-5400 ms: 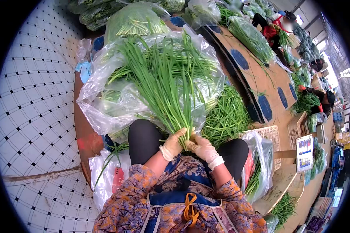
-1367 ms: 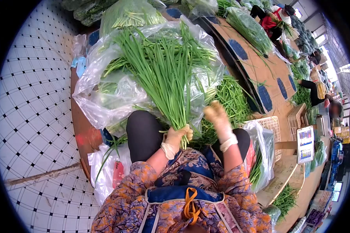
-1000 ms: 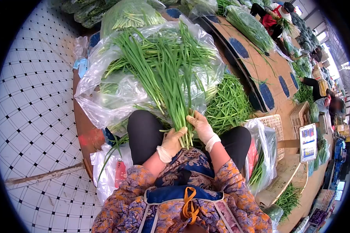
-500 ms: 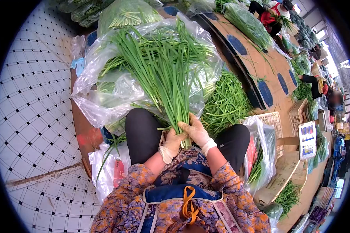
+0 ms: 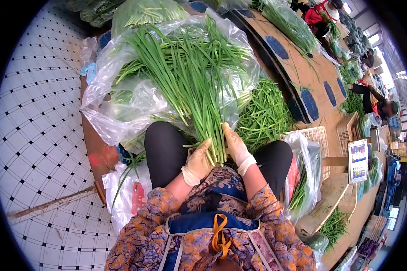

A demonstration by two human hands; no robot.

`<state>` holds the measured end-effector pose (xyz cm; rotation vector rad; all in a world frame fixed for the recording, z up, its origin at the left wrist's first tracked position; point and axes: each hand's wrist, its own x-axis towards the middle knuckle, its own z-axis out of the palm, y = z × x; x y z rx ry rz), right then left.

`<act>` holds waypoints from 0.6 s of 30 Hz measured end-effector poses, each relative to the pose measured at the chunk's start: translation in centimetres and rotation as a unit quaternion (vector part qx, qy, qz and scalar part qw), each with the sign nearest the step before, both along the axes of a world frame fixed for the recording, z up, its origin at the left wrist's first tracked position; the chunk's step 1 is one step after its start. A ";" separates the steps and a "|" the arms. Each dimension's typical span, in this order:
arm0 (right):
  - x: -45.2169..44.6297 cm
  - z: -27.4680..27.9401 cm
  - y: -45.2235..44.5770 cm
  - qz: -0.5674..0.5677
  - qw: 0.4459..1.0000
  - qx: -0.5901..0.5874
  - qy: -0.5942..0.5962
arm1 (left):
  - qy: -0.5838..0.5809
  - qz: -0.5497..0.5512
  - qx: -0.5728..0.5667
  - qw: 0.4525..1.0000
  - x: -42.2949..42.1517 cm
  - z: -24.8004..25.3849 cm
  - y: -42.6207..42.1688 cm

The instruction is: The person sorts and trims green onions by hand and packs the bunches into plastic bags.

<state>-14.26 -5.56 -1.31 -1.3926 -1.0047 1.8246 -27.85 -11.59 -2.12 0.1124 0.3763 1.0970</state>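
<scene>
A long bunch of garlic chives (image 5: 199,101) fans out away from me, its pale cut ends pointing at my lap. My left hand (image 5: 197,159), in a thin pale glove, clasps the left side of the stem ends. On the other side my right hand (image 5: 236,145), gloved too, presses against the stems with its thumb up along them. The leafy tops lie over an open clear plastic bag (image 5: 106,92) that has more greens in it. The fingers under the stems are hidden.
A heap of loose greens (image 5: 267,113) lies beyond my right knee. Further right stand a bagged bundle (image 5: 300,180), a plastic crate (image 5: 319,137) and a small display (image 5: 358,161). Other people (image 5: 321,13) sit at the upper right. Tiled floor (image 5: 45,113) spreads on the left.
My hands have moved apart, from close together around the stems to either side of them. The stem ends have spread wider.
</scene>
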 end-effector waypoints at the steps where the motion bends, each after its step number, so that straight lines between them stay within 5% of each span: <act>1: 0.0 1.8 -0.5 -0.026 0.999 0.008 -0.034 | -0.022 -0.002 -0.007 1.000 -0.1 1.1 0.2; 3: 0.5 3.0 -1.4 -0.049 0.996 0.015 -0.070 | -0.048 -0.009 -0.027 0.998 -0.3 1.6 0.3; 6: 1.9 1.9 -2.0 0.013 0.944 0.282 -0.169 | -0.061 0.009 -0.030 0.998 -0.2 0.5 0.1; 8: 1.4 4.2 -2.7 0.146 0.791 0.467 -0.367 | -0.070 0.007 -0.046 0.996 0.0 0.1 0.3; 13: 1.2 3.1 -2.6 0.097 0.833 0.466 -0.282 | -0.092 0.022 -0.071 0.993 0.3 -0.1 0.6; 18: 1.5 4.5 -2.6 0.111 0.811 0.515 -0.255 | -0.099 -0.022 -0.064 0.993 0.7 -1.1 1.4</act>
